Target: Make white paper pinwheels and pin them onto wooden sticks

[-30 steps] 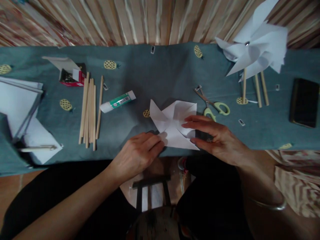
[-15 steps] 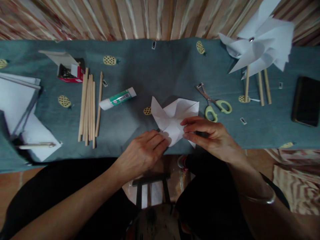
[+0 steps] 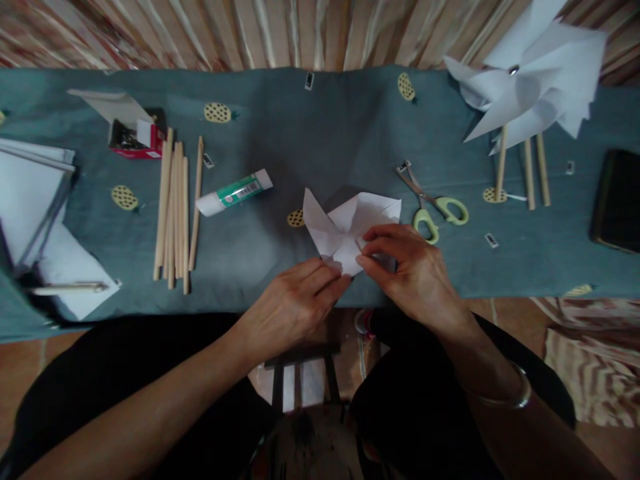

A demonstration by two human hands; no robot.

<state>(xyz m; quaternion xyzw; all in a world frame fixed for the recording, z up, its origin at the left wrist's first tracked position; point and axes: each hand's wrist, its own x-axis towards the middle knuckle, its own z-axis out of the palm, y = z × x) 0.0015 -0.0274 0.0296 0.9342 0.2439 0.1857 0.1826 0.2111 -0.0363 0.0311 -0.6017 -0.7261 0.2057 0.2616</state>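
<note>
Teal tablecloth (image 3: 345, 127) bears folded paper (image 3: 347, 223), its long flap (image 3: 317, 219) pointing away, leftward.

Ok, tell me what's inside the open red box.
Small, shiny pieces, too blurred to identify. A small white flap and the red box's walls cover the rest; its bottom can't be seen.

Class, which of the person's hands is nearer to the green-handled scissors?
Right. The right hand is just on the near side of the scissors; the left hand is farther off, to their left, at the folded paper.
</note>
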